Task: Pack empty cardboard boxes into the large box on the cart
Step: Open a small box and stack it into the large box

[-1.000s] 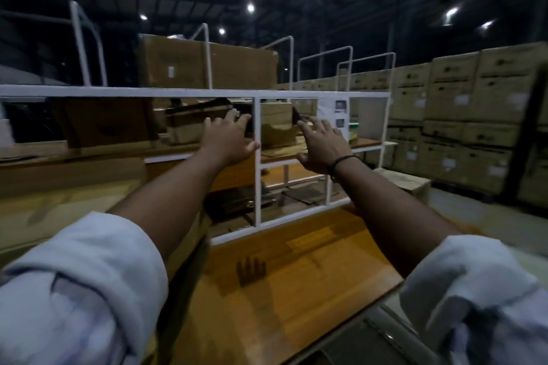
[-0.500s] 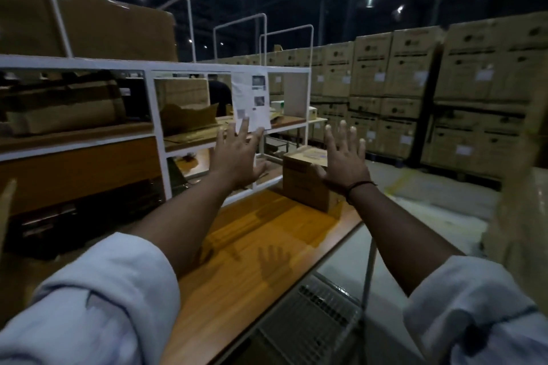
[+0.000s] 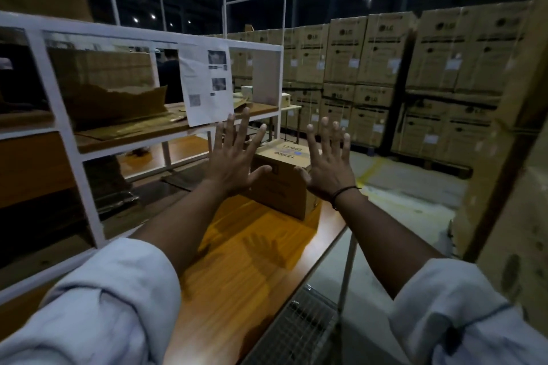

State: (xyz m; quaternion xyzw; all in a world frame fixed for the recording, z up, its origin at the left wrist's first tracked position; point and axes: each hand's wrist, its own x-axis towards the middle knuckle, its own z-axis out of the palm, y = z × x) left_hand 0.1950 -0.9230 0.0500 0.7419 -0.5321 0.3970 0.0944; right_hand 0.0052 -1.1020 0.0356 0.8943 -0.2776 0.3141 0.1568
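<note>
Now | small brown cardboard box (image 3: 281, 187) at 12 o'clock, far end of orange wooden tabletop (image 3: 237, 270) | probably light, stiff-walled, dentable; take opposite side walls | grip: left hand (image 3: 234, 160) and right hand (image 3: 326, 166) spread wide, empty, in front of box.

Bare wooden tabletop (image 3: 237, 270) near — open passage; white shelf frame (image 3: 71, 139) blocks left, small cardboard box (image 3: 281, 187) stands far.

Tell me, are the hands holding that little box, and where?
Nothing is held. The left hand and right hand are both open, fingers spread, in front of the small cardboard box without gripping it.
</note>
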